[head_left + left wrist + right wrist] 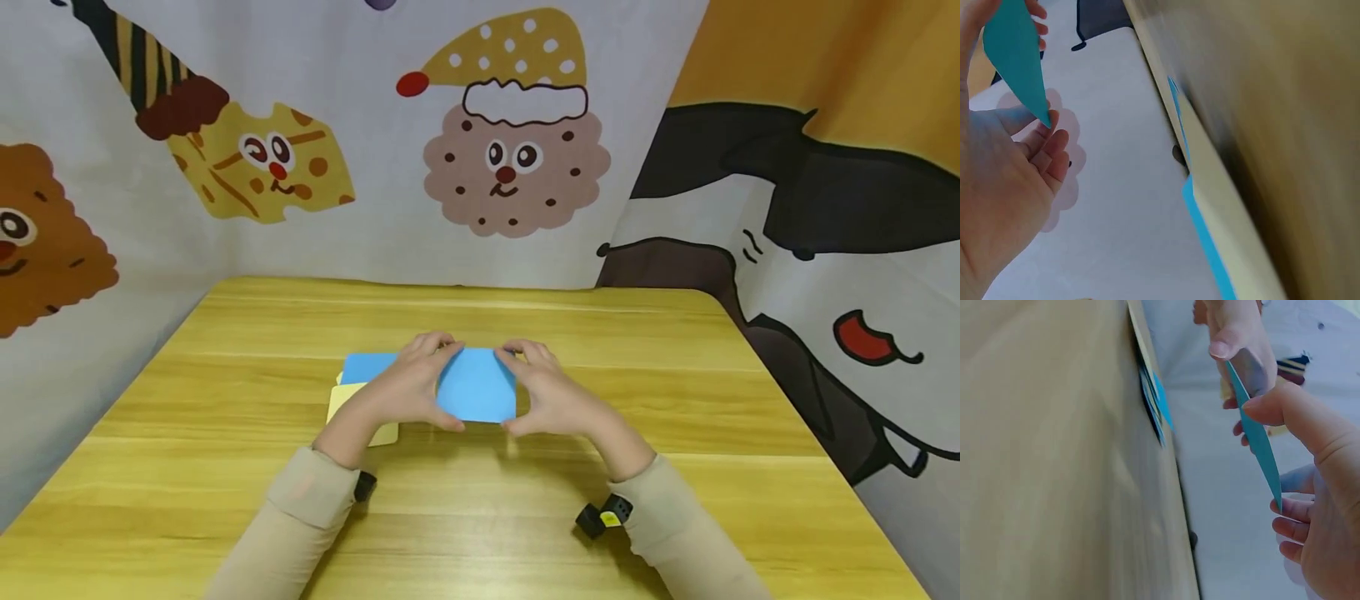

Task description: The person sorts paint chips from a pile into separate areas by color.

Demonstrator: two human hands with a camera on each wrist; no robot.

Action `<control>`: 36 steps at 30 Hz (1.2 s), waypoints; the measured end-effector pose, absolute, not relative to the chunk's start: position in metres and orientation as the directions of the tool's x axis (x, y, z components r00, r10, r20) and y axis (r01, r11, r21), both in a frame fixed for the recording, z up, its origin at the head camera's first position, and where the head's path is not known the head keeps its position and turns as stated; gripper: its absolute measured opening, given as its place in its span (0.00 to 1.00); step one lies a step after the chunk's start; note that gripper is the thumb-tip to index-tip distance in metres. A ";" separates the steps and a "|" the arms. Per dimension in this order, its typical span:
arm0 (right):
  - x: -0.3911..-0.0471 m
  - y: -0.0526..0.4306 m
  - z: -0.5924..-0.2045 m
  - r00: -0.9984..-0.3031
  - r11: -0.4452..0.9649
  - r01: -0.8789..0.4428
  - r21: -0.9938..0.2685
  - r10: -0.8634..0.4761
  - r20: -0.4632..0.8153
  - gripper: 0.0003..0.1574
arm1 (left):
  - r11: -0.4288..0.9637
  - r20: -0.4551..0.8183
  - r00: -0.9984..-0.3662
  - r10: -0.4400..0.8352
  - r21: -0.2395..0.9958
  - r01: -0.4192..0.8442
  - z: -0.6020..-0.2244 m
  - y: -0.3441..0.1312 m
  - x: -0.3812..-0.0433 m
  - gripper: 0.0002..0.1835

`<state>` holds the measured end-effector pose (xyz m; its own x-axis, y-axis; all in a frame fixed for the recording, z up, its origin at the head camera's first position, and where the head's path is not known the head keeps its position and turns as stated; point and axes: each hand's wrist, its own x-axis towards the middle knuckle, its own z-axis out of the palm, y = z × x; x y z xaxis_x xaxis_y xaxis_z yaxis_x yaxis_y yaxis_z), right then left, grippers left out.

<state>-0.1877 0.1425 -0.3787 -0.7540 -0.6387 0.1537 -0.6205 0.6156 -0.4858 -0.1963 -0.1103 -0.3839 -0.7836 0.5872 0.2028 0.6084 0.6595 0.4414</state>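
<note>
Both hands hold one blue card [477, 385] above the wooden table, slightly bowed between them. My left hand [408, 379] grips its left side, thumb at the near corner and fingers at the far one. On the opposite side my right hand [557, 390] pinches the card's edge, thumb near and fingertips far; the right wrist view shows the card [1259, 440] edge-on between thumb and fingertips. In the left wrist view the card [1017, 59] tapers toward the fingers. Partly under the left forearm lie a pale yellow card [387, 434] and another blue card [366, 367].
The wooden table [480, 517] spreads around the hands, with its far edge against a cartoon-printed curtain [300, 250]. In the right wrist view, several stacked cards [1159, 403] lie near the table's edge. Black wrist devices [590, 521] hang under the sleeves.
</note>
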 end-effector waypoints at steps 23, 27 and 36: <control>-0.247 0.202 -0.399 -0.833 0.661 -0.453 -0.598 -0.553 0.019 0.61 | 0.703 0.053 -0.864 0.501 0.556 0.442 -0.410 -0.034 -0.261 0.60; -0.257 0.205 -0.406 -0.840 0.670 -0.411 -0.618 -0.542 -0.029 0.61 | 0.719 -0.002 -0.878 0.479 0.575 0.391 -0.419 -0.029 -0.270 0.60; -0.273 0.208 -0.424 -0.826 0.679 -0.371 -0.633 -0.553 -0.109 0.59 | 0.744 -0.054 -0.900 0.432 0.585 0.322 -0.429 -0.025 -0.276 0.60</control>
